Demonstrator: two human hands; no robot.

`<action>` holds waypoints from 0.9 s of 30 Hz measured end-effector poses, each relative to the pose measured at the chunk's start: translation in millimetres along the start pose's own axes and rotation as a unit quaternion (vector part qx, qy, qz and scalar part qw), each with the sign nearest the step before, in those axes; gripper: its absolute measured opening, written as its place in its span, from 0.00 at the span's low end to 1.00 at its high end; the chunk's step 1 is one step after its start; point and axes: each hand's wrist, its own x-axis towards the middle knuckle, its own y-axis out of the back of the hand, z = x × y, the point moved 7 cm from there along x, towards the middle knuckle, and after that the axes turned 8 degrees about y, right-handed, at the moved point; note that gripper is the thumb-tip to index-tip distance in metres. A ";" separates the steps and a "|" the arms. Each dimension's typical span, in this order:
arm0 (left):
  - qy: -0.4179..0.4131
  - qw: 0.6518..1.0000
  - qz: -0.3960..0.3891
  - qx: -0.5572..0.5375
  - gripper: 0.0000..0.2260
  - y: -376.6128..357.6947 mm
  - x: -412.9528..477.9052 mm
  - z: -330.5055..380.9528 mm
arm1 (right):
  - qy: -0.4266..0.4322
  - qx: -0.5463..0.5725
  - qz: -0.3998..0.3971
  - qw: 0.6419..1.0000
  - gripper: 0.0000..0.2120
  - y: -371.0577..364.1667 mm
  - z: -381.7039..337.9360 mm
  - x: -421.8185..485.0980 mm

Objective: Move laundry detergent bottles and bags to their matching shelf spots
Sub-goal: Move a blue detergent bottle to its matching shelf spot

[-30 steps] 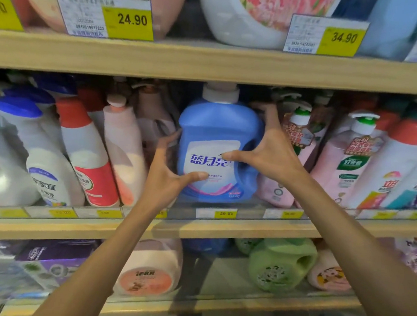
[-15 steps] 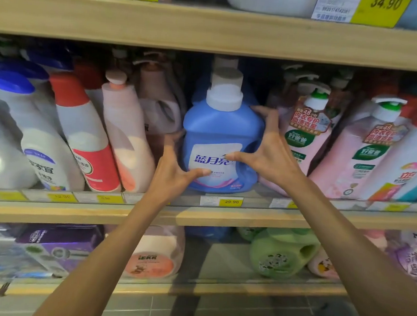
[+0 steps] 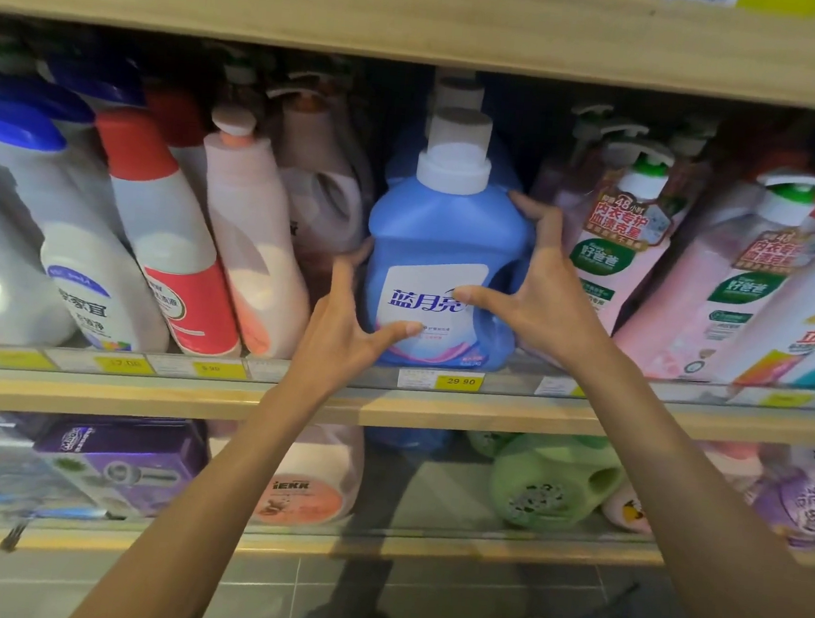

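A blue detergent bottle (image 3: pixel 444 233) with a white cap and a white label stands upright on the middle shelf (image 3: pixel 387 408), just behind a yellow 29.90 price tag (image 3: pixel 458 381). More blue bottles stand in a row behind it. My left hand (image 3: pixel 344 333) holds its lower left side, thumb across the bottom of the label. My right hand (image 3: pixel 544 296) grips its right side, with the thumb on the label and the fingers curled round the right shoulder by the handle.
Pink, red-and-white and blue-capped white bottles (image 3: pixel 155 237) crowd the shelf on the left, pink pump bottles (image 3: pixel 618 248) on the right. The upper shelf board (image 3: pixel 421 14) hangs close above the caps. The lower shelf holds a green jug (image 3: pixel 553 484), a white-and-pink jug (image 3: pixel 312 478) and purple packs (image 3: pixel 121 456).
The view has dropped, so the upper shelf's price tags have left the frame. Both hands have stayed on the blue bottle, and my right fingers now reach higher on its shoulder.
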 end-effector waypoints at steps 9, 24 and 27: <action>-0.019 1.000 -0.010 0.018 0.42 -1.3 -5.0 6.7 | 0.005 0.004 0.016 1.000 0.49 -3.3 1.5 -4.6; -0.017 0.999 -0.012 0.048 0.38 -5.9 -1.6 -0.8 | -0.005 -0.034 0.010 0.999 0.51 -5.4 7.8 -2.3; -0.003 0.998 -0.013 0.062 0.36 -6.8 -2.5 -3.3 | -0.014 -0.047 0.004 0.999 0.52 -5.9 7.6 -2.4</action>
